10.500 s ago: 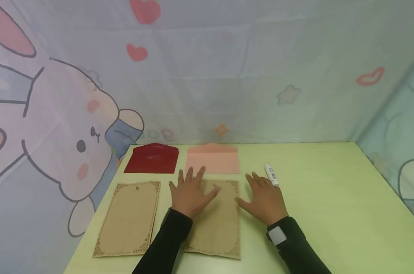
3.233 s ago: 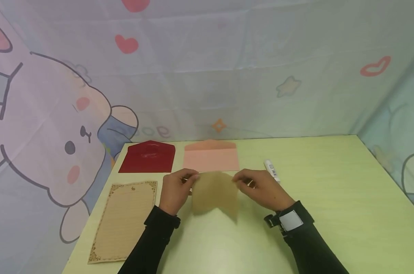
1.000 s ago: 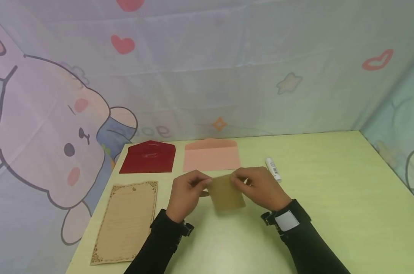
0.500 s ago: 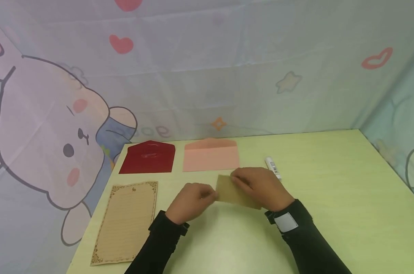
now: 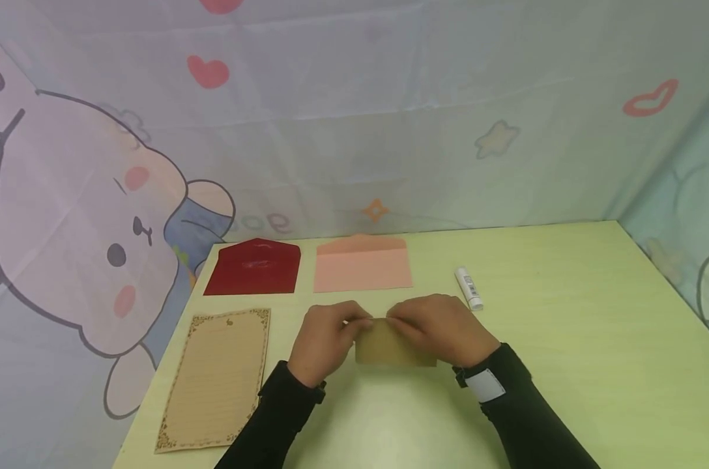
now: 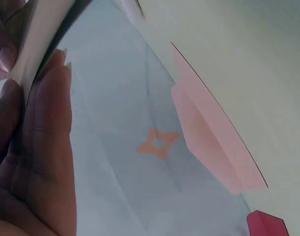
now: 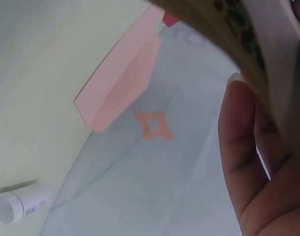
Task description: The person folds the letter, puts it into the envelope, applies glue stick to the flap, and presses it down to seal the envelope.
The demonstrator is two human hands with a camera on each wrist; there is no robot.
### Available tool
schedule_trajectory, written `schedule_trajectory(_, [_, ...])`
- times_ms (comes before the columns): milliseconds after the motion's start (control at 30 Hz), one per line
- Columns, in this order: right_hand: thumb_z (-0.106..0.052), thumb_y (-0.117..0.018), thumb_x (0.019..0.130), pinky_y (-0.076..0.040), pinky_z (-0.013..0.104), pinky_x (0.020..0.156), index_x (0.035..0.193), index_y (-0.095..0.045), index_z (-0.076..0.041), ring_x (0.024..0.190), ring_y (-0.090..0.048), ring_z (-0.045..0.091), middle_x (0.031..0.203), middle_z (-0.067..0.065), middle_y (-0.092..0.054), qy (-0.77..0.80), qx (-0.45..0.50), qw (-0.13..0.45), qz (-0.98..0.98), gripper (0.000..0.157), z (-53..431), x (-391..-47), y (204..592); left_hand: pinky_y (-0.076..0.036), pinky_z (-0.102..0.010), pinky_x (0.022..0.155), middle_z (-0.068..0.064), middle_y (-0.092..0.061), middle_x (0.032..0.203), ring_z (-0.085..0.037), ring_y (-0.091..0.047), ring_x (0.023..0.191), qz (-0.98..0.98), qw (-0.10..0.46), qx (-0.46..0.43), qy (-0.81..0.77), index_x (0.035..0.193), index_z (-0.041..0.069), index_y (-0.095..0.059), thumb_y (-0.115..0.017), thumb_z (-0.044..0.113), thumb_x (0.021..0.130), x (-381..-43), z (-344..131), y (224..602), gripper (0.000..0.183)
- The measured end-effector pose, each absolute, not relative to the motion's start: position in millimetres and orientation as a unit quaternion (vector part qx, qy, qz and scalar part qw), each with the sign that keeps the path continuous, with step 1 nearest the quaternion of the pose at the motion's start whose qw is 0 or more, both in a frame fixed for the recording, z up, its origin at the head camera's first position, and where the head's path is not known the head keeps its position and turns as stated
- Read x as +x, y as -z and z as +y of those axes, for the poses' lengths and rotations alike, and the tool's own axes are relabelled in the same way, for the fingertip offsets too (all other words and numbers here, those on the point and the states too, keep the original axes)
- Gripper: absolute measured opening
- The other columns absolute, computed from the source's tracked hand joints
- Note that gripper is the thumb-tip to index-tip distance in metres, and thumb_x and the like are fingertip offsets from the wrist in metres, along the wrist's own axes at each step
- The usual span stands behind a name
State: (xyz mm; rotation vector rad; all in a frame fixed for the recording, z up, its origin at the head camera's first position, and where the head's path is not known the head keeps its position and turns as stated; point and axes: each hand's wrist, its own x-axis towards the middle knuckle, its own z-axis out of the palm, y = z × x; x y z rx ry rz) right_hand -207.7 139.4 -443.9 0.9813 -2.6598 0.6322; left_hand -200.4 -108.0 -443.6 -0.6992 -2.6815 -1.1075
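A brown sheet of letter paper [image 5: 375, 348], folded small, is held up between both hands over the near part of the table. My left hand [image 5: 328, 335] pinches its top left corner between thumb and fingers. My right hand [image 5: 445, 329] grips the top edge further right and covers part of that side. In the left wrist view the folded paper [image 6: 39, 39] runs between the thumb and straightish fingers [image 6: 51, 123]. Its patterned border [image 7: 240, 24] shows in the right wrist view, above the right fingers [image 7: 238, 123].
Left of the hands lies a second brown letter sheet [image 5: 216, 378] with an ornate border. A red envelope [image 5: 255, 270] and a pink envelope [image 5: 363, 270], flaps up, lie along the back. The white glue stick [image 5: 468, 288] rests behind the right hand. A printed curtain [image 5: 343, 117] hangs behind.
The letter sheet lay flat under the left hand at first; it was then lifted and folded smaller. Within the last second it has been turned sideways, and the left hand has regripped its top edge.
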Motion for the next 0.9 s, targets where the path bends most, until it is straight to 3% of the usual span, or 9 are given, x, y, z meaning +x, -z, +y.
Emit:
schedule_trajectory(333, [-0.018,-0.075,0.109,-0.066,0.035,0.086,0.112,-0.088,-0.022,0.094,-0.079,0.004,0.107,-0.013,-0.086,-0.252,0.303,0.094,-0.914,0.014,169,-208,435,-0.062,-0.022,0.068,-0.004,-0.086,0.094,-0.012,-0.074,0.076,-0.888,0.043,-0.152,0.432,0.098,0.011,-0.088,-0.085,0.012,0.100,-206,-123,438,0.003])
schedule_trajectory(500, [-0.017,-0.077,0.107,-0.065,0.035,0.082,0.112,-0.088,-0.023,0.094,-0.081,0.010,0.106,-0.012,-0.086,-0.245,0.295,0.108,-0.917,0.013,169,-207,434,-0.063,-0.023,0.067,-0.005,-0.086,0.095,-0.015,-0.075,0.078,-0.885,0.043,-0.138,0.442,0.099,0.011,-0.088,-0.085,0.010,0.099,-208,-125,438,0.003])
schedule_trajectory(633, [-0.019,-0.081,0.105,-0.067,0.037,0.084,0.116,-0.088,-0.022,0.099,-0.083,0.015,0.109,-0.008,-0.087,-0.211,0.296,0.135,-0.922,0.014,157,-205,438,-0.060,-0.023,0.065,-0.005,-0.086,0.094,-0.011,-0.072,0.070,-0.889,0.048,-0.143,0.432,0.098,0.012,-0.089,-0.086,0.011,0.099,-207,-121,441,0.003])
schedule_trajectory(900, [-0.025,-0.078,0.108,-0.060,0.029,0.075,0.106,-0.085,-0.025,0.082,-0.070,0.004,0.093,-0.014,-0.080,-0.179,0.312,0.119,-0.926,0.008,144,-205,441,-0.057,-0.022,0.066,-0.002,-0.087,0.095,-0.004,-0.066,0.065,-0.895,0.057,-0.166,0.410,0.099,0.015,-0.089,-0.086,0.013,0.099,-204,-120,440,0.003])
